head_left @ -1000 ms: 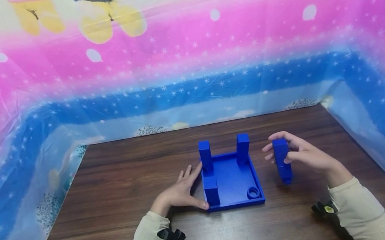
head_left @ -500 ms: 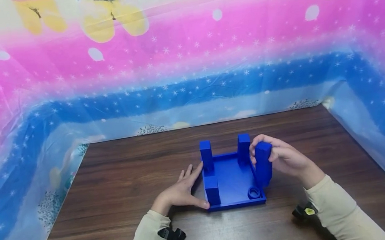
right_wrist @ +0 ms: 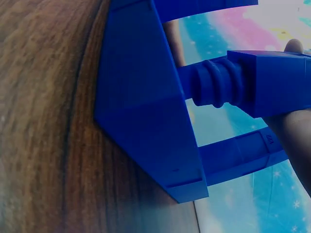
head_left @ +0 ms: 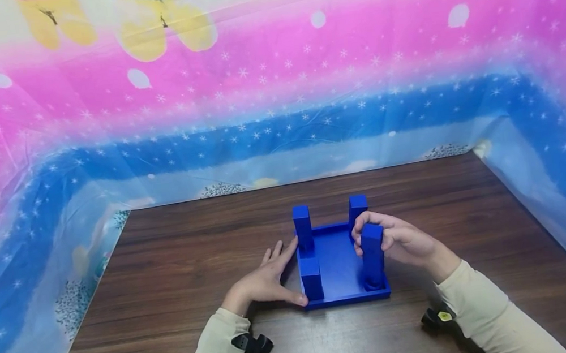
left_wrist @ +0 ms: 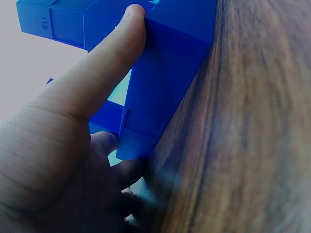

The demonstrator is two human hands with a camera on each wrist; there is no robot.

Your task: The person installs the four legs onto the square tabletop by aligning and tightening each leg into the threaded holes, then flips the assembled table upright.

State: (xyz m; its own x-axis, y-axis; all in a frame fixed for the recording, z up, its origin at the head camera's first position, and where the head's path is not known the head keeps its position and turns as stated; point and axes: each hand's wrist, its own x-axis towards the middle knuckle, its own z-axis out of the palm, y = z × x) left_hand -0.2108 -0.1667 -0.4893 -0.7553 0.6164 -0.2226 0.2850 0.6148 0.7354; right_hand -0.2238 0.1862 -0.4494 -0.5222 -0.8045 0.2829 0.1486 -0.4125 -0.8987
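Observation:
A square blue tabletop point(head_left: 340, 265) with a raised rim lies underside up, two blue legs on its left corners, the front-left leg point(head_left: 311, 282) and the back-left leg point(head_left: 302, 226). A third, the back-right leg point(head_left: 358, 206), is partly covered by fingers. My right hand point(head_left: 409, 241) pinches a blue table leg point(head_left: 373, 250) nearly upright over the front-right corner. Its threaded end point(right_wrist: 219, 82) points down and shows above the rim in the right wrist view. The round socket there is hidden behind this leg. Fingers spread, my left hand point(head_left: 262, 283) braces the left side, thumb point(left_wrist: 104, 68) at the front corner.
The tabletop rests on a dark wood-grain table point(head_left: 178, 255). A printed pink and blue cloth point(head_left: 275, 97) hangs around the back and sides. Each wrist wears a small black camera, the left one point(head_left: 252, 347) close over the wood.
My right hand has carried the leg leftward from beside the tabletop to over its front-right corner, covering the socket. My left hand stays in place against the left side.

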